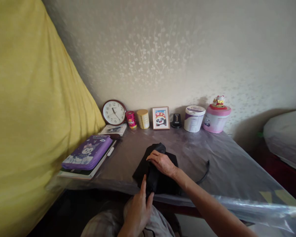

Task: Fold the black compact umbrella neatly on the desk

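Observation:
A black cloth item [160,182] lies on the plastic-covered table [227,164], near its front edge. My right hand [162,163] rests on top of it, fingers curled and pressing down on a bunched fold. My left hand [138,209] is at the table's front edge, its thumb and fingers pinching the near end of the same black cloth. A thin black cord [204,172] curves out on the table to the right of the cloth.
A purple cartoon case [87,153] lies on a book at left, with a white pen beside it. Along the wall stand a round clock [113,112], two small tins, a framed panda picture [160,118], a white tub, and a pink tub. Yellow fabric [27,108] fills the left.

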Demonstrator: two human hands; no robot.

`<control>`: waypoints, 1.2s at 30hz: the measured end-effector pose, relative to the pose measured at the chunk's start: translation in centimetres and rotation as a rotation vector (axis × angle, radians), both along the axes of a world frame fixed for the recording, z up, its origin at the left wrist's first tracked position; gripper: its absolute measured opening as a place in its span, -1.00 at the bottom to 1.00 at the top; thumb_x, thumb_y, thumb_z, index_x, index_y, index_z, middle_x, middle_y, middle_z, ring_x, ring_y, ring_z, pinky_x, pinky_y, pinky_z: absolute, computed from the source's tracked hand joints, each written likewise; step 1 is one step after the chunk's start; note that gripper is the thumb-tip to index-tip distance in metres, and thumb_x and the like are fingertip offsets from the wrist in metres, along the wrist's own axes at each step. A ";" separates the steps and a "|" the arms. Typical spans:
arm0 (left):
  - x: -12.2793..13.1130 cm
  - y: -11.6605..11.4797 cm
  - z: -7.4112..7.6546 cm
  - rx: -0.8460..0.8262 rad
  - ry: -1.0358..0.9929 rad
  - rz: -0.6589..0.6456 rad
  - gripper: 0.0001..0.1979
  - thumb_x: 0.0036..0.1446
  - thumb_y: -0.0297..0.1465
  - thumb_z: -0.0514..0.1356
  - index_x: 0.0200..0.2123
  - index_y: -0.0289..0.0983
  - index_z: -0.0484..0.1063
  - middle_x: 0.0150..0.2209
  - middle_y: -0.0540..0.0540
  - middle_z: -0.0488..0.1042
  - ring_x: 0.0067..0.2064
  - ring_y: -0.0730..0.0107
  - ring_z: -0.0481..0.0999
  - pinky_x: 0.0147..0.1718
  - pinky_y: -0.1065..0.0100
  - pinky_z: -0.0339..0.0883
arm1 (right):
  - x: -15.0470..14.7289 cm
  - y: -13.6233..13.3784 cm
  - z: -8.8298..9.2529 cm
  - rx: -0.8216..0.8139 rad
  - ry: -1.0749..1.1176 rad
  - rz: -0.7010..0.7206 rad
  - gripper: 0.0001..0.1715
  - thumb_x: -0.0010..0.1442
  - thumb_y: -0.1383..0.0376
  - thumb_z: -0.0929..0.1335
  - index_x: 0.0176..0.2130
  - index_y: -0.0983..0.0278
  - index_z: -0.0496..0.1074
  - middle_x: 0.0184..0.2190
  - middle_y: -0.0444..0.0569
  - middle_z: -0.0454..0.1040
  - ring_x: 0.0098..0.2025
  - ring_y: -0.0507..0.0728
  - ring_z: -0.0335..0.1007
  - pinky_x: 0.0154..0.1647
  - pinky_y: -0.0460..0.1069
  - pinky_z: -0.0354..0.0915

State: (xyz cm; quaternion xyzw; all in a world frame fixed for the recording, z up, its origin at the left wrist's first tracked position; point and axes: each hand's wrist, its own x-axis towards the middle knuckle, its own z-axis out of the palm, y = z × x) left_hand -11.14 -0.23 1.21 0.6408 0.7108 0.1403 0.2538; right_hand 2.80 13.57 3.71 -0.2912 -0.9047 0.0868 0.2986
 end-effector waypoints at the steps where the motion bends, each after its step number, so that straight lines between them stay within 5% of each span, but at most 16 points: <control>1: 0.0 0.0 -0.1 0.010 0.008 -0.026 -0.40 0.23 -0.31 -0.10 0.28 -0.26 -0.23 0.06 -0.16 0.39 0.00 0.39 0.43 -0.04 0.49 0.19 | -0.2 0.1 -0.2 0.011 -0.019 -0.002 -0.71 0.28 0.34 0.15 -0.13 0.20 0.39 -0.22 -0.05 0.38 -0.20 0.02 0.35 -0.17 -0.11 0.29; 9: 0.4 -0.7 0.3 0.085 0.076 -0.053 -0.28 0.24 -0.36 -0.09 0.25 -0.26 -0.59 0.13 -0.17 0.29 -0.05 0.41 0.46 -0.12 0.51 0.24 | -1.0 0.1 -0.8 0.037 -0.050 -0.030 -0.78 0.26 0.31 0.20 -0.13 0.23 0.37 -0.23 -0.03 0.39 -0.16 0.05 0.34 -0.13 -0.08 0.27; 19: 0.8 -0.4 0.5 0.050 0.227 -0.137 -0.42 0.26 -0.37 -0.11 0.28 -0.11 -0.32 -0.18 -0.11 0.49 -0.22 0.36 0.51 -0.25 0.46 0.28 | -0.9 -2.2 -0.9 0.042 0.017 -0.084 -0.65 0.14 0.07 0.32 -0.20 0.27 0.37 -0.18 0.02 0.41 -0.15 0.14 0.30 -0.09 0.04 0.24; 23: 0.7 -0.6 0.8 0.035 0.148 -0.105 -0.42 0.26 -0.38 -0.11 0.28 -0.22 -0.30 -0.12 -0.15 0.48 -0.15 0.35 0.50 -0.19 0.47 0.26 | -0.3 -2.7 -1.1 0.067 0.016 -0.007 -0.73 0.25 0.18 0.22 -0.20 0.26 0.41 -0.13 0.02 0.43 -0.11 0.11 0.29 -0.06 0.05 0.21; 28: 0.5 -0.6 0.6 0.050 0.066 -0.082 -0.42 0.25 -0.37 -0.11 0.28 -0.26 -0.27 -0.01 -0.16 0.44 -0.06 0.37 0.47 -0.12 0.48 0.24 | 0.6 -0.5 -2.0 0.106 0.045 0.029 -0.72 0.28 0.32 0.17 -0.17 0.27 0.42 -0.08 0.01 0.44 -0.05 0.10 0.30 0.00 0.07 0.20; 36: 0.1 -0.4 -0.4 0.074 -0.020 -0.068 -0.41 0.24 -0.36 -0.10 0.28 -0.24 -0.26 0.09 -0.13 0.35 0.03 0.42 0.40 -0.05 0.50 0.19 | 2.6 4.5 -1.9 0.131 0.089 -0.289 -0.69 0.25 0.40 0.16 -0.12 0.33 0.42 -0.01 0.15 0.40 -0.01 0.17 0.32 0.04 0.16 0.22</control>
